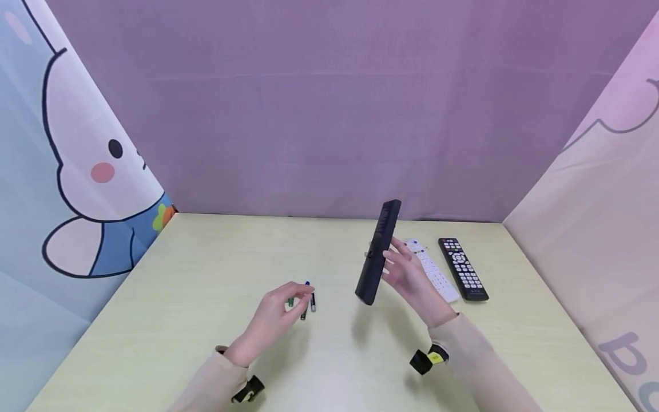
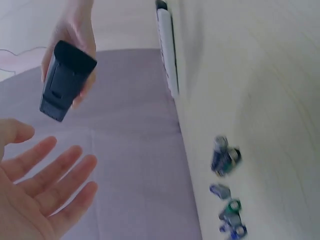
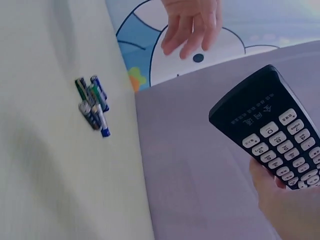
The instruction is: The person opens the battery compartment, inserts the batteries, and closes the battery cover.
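My right hand (image 1: 409,274) grips a black remote control (image 1: 378,252) and holds it up above the table, tilted on its side. White buttons and a lettered end of this remote face the right wrist view, while its dark back (image 2: 65,80) shows in the left wrist view. My left hand (image 1: 275,312) hovers over the table with fingers spread and holds nothing. Below and beyond it lie several small batteries (image 3: 92,105), blue, green and dark, in a loose cluster on the tabletop; in the head view the left fingers partly cover them.
On the right of the pale table (image 1: 216,252) lie a white remote (image 1: 435,274), partly behind my right hand, and another black remote (image 1: 463,269). A purple cloth (image 1: 309,114) hangs at the back edge, with printed cloths at both sides.
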`<state>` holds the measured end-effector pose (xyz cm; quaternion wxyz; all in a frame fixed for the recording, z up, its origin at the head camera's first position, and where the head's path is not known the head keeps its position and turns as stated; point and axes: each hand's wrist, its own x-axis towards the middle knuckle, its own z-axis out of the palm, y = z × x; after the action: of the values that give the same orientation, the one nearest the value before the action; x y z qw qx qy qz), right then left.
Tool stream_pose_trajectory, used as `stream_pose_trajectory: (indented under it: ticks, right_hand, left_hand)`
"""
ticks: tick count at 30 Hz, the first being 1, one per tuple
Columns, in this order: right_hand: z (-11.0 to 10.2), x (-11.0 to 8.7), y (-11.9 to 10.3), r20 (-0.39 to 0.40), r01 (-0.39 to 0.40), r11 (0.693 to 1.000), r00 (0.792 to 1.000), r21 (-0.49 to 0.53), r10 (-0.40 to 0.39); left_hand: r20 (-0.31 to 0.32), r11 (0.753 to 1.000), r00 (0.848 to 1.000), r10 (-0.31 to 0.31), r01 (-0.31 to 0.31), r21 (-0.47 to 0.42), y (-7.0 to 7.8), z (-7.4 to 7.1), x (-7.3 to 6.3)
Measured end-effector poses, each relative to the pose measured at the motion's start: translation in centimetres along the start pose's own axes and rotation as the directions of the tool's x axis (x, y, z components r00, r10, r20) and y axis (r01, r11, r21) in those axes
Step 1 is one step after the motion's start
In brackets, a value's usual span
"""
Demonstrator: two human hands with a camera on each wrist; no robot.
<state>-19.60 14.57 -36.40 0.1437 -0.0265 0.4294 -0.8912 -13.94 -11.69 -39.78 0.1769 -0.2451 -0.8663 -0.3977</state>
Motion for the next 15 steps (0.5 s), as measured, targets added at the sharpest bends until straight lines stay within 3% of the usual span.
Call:
stream_pose_trajectory:
  ticks: [4,8,15]
  right_hand:
    - [0.2,-0.7,0.2,0.158,0.011,0.996,0.987,0.086,-0.024]
    - [0.3,-1.2,0.4,0.293,0.015,0.990,0.954,0.142,-0.056]
    - [0.6,-1.7,0.9,0.414,0.008,0.980,0.906,0.197,-0.091]
  left_hand:
    - [0.022,0.993,0.997,-0.073,0.075,-0.095,1.4,0.6,0.3]
    - [0.034,0.976,0.993,-0.112,0.116,-0.184,2.7,1.2,0.5]
    - [0.028,0.934,0.985,-0.169,0.169,-0.316,4.5,2.5,0.6]
